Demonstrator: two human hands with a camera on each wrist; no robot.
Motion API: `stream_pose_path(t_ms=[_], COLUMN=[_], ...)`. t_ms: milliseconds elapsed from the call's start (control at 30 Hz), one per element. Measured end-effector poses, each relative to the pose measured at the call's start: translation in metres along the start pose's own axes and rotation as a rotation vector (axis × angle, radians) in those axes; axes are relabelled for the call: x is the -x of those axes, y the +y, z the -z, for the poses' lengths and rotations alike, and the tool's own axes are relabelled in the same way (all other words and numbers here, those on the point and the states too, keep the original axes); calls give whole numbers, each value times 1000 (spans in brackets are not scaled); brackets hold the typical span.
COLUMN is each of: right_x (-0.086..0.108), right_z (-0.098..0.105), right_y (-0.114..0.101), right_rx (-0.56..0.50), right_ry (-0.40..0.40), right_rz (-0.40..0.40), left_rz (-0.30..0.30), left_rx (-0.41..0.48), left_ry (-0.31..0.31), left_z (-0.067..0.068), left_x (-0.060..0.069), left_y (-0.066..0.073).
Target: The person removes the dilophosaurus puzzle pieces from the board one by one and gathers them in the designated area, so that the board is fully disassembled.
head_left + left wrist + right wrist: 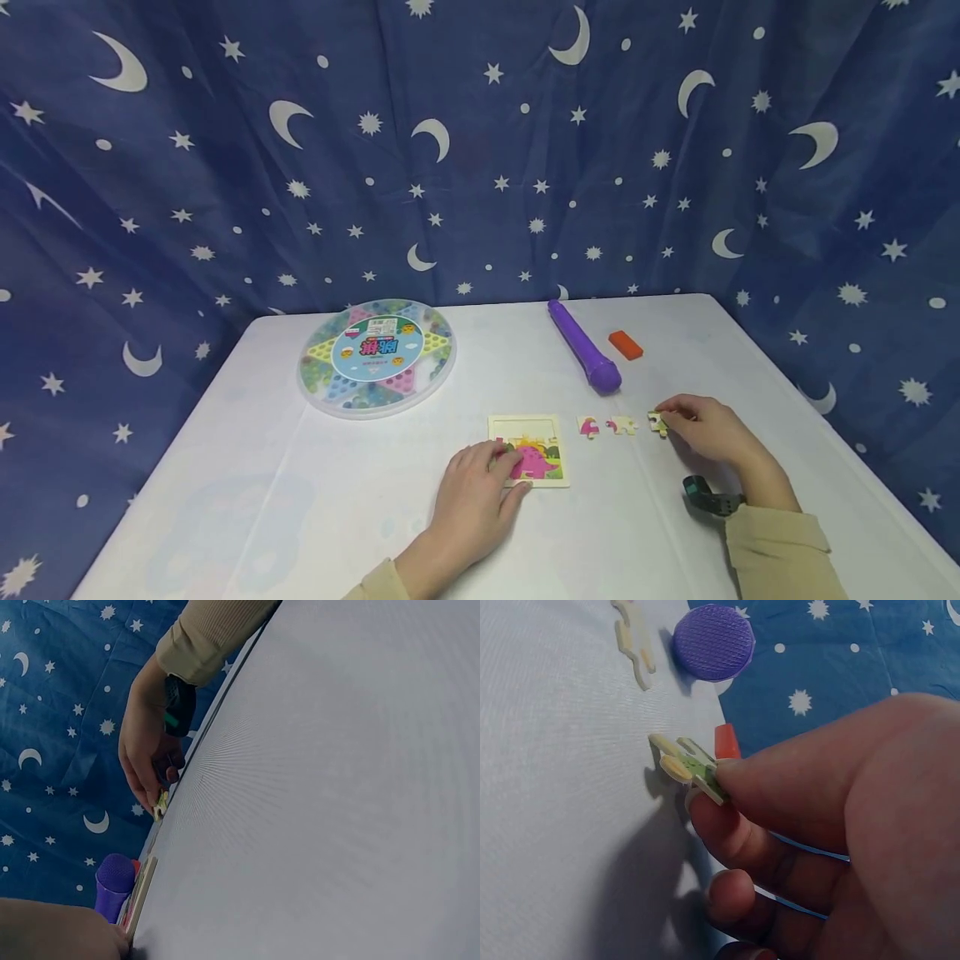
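My right hand (708, 429) pinches a jigsaw piece (657, 422) between thumb and fingertips, at the right end of a short row of loose pieces. In the right wrist view that puzzle piece (692, 769) shows green and yellow, tilted just off the white table. Left of it lie a cream piece (622, 425) with a bit of pink and a pink-patterned piece (588, 427). My left hand (472, 500) rests on the left side of a partly filled puzzle board (564, 467), covering part of its pink dinosaur picture. The board's upper part is bare.
Behind the loose pieces lie a purple toy microphone (585, 346) and a small orange block (626, 345). A round, clear-lidded Chinese checkers set (378, 350) sits at the back left. A blue curtain (480, 167) with moons and stars hangs behind the white table (337, 500).
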State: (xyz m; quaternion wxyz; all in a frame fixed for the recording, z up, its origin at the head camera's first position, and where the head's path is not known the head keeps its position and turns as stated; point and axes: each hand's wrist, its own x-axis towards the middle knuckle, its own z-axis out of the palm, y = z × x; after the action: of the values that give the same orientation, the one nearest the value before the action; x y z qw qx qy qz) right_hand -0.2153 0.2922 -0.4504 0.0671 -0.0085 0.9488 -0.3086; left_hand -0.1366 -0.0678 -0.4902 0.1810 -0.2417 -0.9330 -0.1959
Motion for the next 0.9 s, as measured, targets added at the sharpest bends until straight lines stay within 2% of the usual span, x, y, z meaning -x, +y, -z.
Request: stream_pose_path(t_ms=[167, 267, 433, 600, 800, 900], right_x=[-1, -1, -2, -3, -3, -2], right_z=[-2, -3, -5, -5, -5, -6], right_y=[3, 4, 5, 4, 2, -6], right_rx=[36, 48, 54, 47, 42, 12], right_ry=[23, 46, 71, 77, 108, 129], right_rz=[1, -7, -21, -47, -36, -7], left_rz=[-25, -39, -41, -42, -58, -73], left_rx=[31, 28, -24, -37, -12, -8], left_ry=[50, 57, 69, 117, 137, 139], left_z=[0, 1, 1, 2, 1, 0], left_x=[0, 1, 4, 6, 5, 4], left_y=[0, 1, 1, 1, 2, 2])
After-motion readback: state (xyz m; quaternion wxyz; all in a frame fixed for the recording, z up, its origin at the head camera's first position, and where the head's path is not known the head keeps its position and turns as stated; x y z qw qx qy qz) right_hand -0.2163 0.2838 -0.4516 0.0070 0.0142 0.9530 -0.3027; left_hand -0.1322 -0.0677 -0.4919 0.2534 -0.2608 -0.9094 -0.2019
